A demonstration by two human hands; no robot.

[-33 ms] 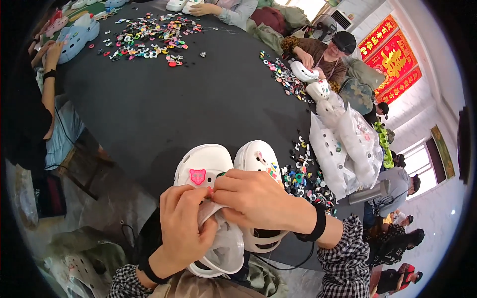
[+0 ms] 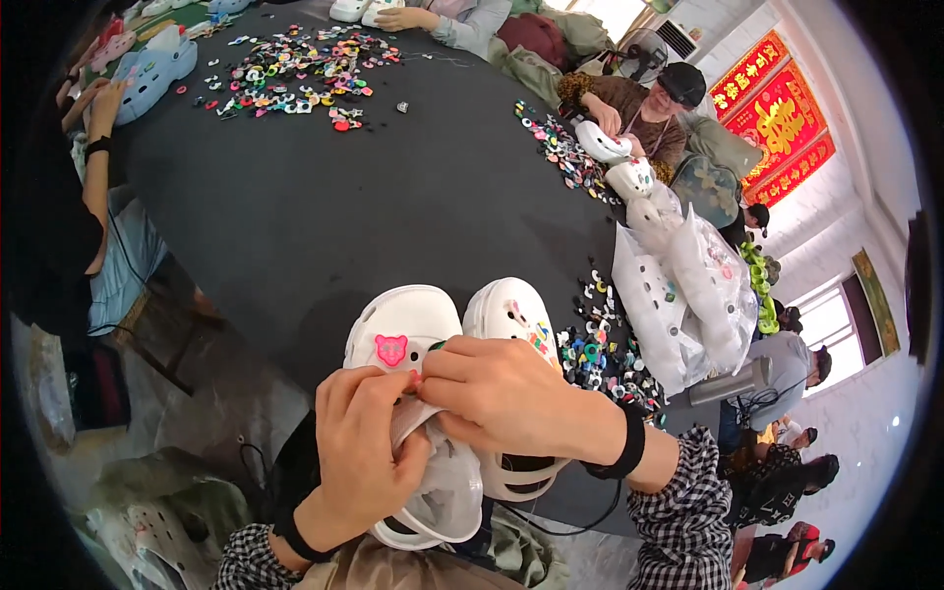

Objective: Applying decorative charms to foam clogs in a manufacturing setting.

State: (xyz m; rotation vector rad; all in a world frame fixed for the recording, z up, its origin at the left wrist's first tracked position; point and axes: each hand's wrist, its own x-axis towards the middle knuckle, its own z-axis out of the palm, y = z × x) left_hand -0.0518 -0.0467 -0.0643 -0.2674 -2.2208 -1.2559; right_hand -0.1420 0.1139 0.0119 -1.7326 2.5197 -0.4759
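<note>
A white foam clog (image 2: 405, 307) with holes in its upper lies before me, toe pointing away. A pink bear-head shoe charm (image 2: 390, 350) sits on its toe. My left hand (image 2: 362, 442) is closed on the clog's left side, at the opening edge. With bent fingers my right hand (image 2: 516, 393) grips the same edge from the right; a bit of dark green and a bit of red show by its fingertips, mostly hidden. White translucent wrapping (image 2: 454, 497) bulges in the clog's opening. Against it on the right lies the matching clog (image 2: 489, 298), bearing several colourful charms.
A pile of small charms (image 2: 605, 354) lies right of the clogs, beside bagged white clogs (image 2: 654, 305). More charms (image 2: 295, 74) spread across the far dark table (image 2: 374, 197). A co-worker (image 2: 644, 123) handles a white clog at the far right; another person's hands hold a light-blue clog (image 2: 152, 79).
</note>
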